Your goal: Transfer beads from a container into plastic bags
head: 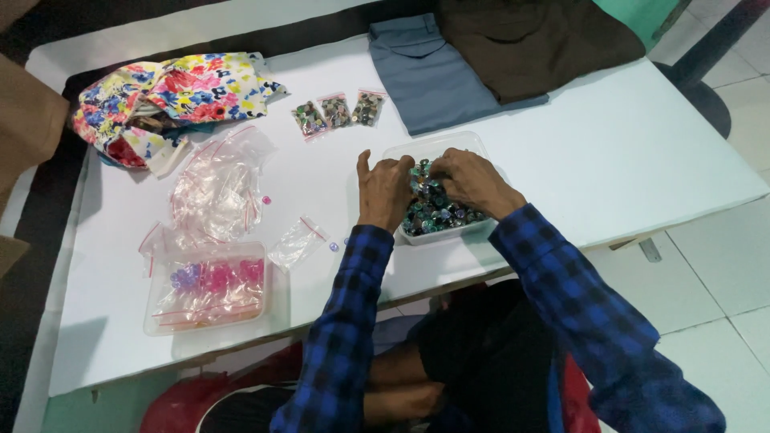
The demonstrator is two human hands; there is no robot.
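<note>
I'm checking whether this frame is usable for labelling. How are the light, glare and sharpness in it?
Head view: even overhead light, the white table bright but not blown out; soft shadows under the left hand and right hand; faint sheen on the clear bags; small buttons in the clear tub are slightly soft, too fine to tell apart; edges bend a little from the wide lens.

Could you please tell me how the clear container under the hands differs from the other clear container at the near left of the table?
The container under the hands holds dark, greenish round pieces lying loose; the near-left container holds pink and purple pieces under small clear bags. The left hand and right hand reach into the first; nothing touches the second. Both are clear, shallow, lidless tubs on the white table.
</note>
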